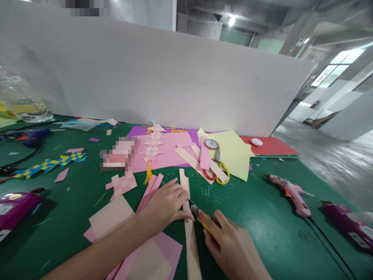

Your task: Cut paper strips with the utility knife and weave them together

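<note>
Across a stack of pale peach paper strips (191,249) on the green table lies my left hand (169,202), its thumb and fingers closed on the strips and holding them down. My right hand (227,241) is wrapped round a yellow utility knife (205,222). The knife's dark blade meets the right edge of the strips, close beside my left thumb. Pink paper strips (153,187) reach out from behind my left hand. Under my left forearm are pink and peach paper sheets (170,249), partly hidden. A woven pink-and-peach paper piece (122,185) lies to the left.
Beyond my hands lie yellow-handled scissors (223,173), a tape roll (211,144) and coloured sheets (237,149). A woven tasselled strip (152,146) rests on pink paper. At right is a pink glue gun (291,192) with its cord. A white panel (163,77) stands behind the table.
</note>
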### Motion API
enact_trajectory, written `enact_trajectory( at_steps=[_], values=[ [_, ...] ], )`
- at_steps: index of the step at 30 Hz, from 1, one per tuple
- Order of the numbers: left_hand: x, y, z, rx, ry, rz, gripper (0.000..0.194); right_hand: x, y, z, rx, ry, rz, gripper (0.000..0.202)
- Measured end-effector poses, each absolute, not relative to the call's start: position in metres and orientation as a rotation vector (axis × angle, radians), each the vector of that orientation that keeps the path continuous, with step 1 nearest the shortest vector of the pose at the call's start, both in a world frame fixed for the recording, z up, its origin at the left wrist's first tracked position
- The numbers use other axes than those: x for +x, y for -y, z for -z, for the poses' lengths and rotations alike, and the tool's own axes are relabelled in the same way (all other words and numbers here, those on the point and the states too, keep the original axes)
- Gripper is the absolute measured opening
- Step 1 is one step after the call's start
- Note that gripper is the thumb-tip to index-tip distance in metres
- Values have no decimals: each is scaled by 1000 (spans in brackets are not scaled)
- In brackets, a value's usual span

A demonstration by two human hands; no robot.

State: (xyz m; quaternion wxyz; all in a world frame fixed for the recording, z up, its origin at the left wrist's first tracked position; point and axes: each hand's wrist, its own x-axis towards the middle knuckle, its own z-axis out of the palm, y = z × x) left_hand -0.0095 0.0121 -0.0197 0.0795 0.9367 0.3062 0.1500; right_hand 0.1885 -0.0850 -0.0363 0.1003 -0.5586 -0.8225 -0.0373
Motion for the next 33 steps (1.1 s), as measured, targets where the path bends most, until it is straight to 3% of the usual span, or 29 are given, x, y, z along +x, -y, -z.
enact_trajectory(
  at_steps=[3,10,28,33],
  values=[
    [-8,-12,19,2779,-935,-418,45,190,91,37,-1611,2464,111,45],
    [-8,-15,26,2738,-1086,-435,74,188,89,37,-1625,2435,108,44],
    [-9,-15,27,2791,-1044,-498,72,185,65,30,-1735,2410,58,40],
    [-9,-12,20,2750,-981,-455,51,189,74,32,-1707,2407,97,42]
  ],
)
